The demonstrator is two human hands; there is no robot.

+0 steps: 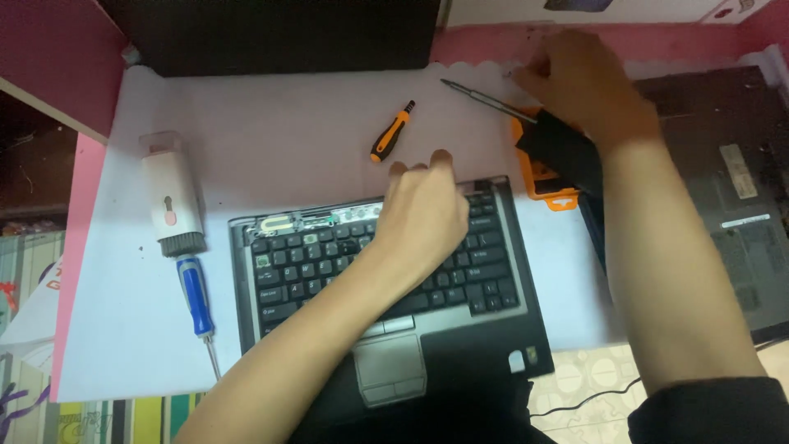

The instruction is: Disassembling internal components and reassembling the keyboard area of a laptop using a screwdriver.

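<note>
Far to the left of both hands, a white cleaning tool (170, 195) with a grey end lies on the white mat (271, 123), and a blue-handled screwdriver (196, 294) lies just below it, tip pointing toward the person. The left hand (426, 215) reaches in from the lower edge, forearm angled up and to the right, palm down on the upper right part of the laptop keyboard (329, 267); its fingers are bent and pressed along the strip above the top row of keys, gripping nothing that can be seen. Just above and to the left of that hand, a small orange and black screwdriver (392, 131) lies free on the mat. The right hand (579, 82) stretches forward at the far edge of the mat, arm running up from the lower right corner, knuckles up and fingers curled; what they close on cannot be told. A long thin metal shaft (485, 99) lies just left of it. Below its wrist sits an orange case (544, 182), partly hidden by a black flap, its contents out of sight. To the right of that arm lies a dark laptop base (731, 189).
</note>
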